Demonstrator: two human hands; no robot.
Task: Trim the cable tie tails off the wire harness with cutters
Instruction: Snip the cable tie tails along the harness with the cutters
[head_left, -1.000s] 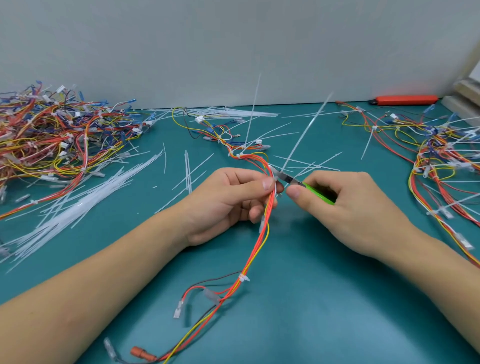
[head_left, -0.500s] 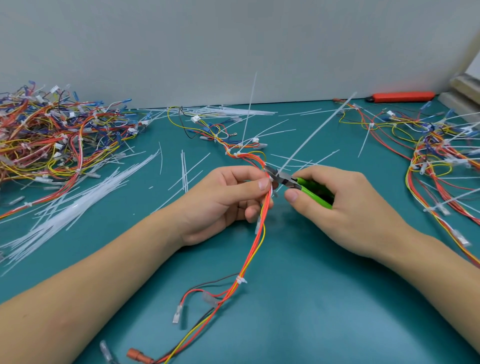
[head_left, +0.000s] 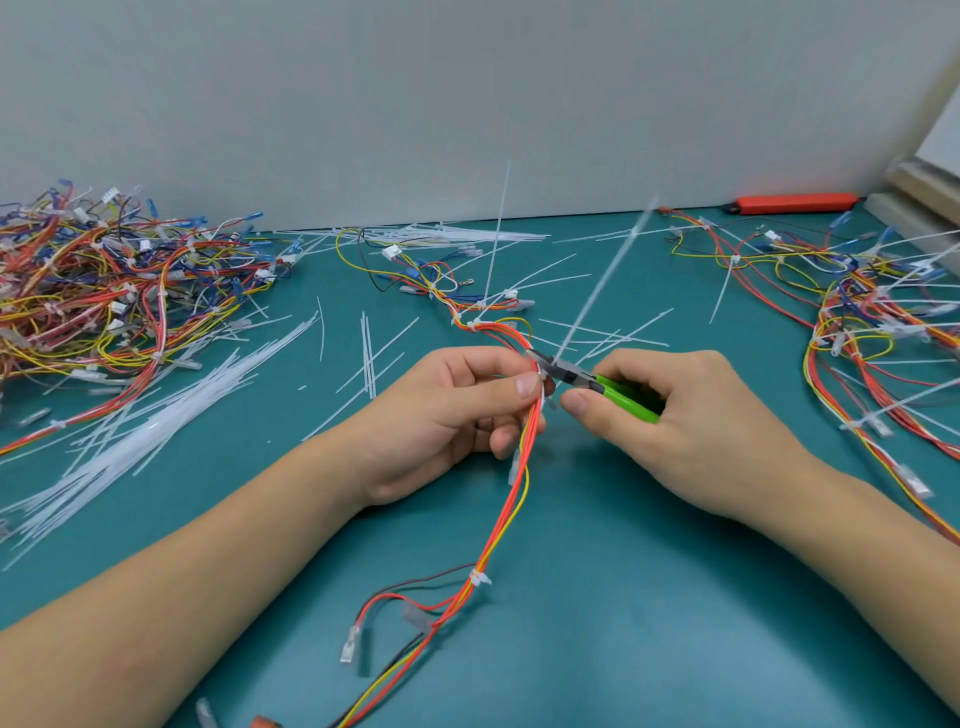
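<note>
The bundled red, orange and yellow wire harness (head_left: 511, 499) lies near the middle of the teal counter (head_left: 649, 623), running from its near edge toward the far edge. The left hand (head_left: 447, 415) pinches it between thumb and curled fingers, just beside the green-handled metal cutters (head_left: 597, 387) gripped in the right hand (head_left: 691, 426). Their jaws sit at a long white cable tie tail (head_left: 602, 280), blurred and slanting upward, likely being cut. The small white tie (head_left: 480, 578) nearer the person looks trimmed; another upright white tail (head_left: 497, 234) farther along awaits. Loose white offcuts (head_left: 130, 447) lie toward the left edge. No containers are visible.
</note>
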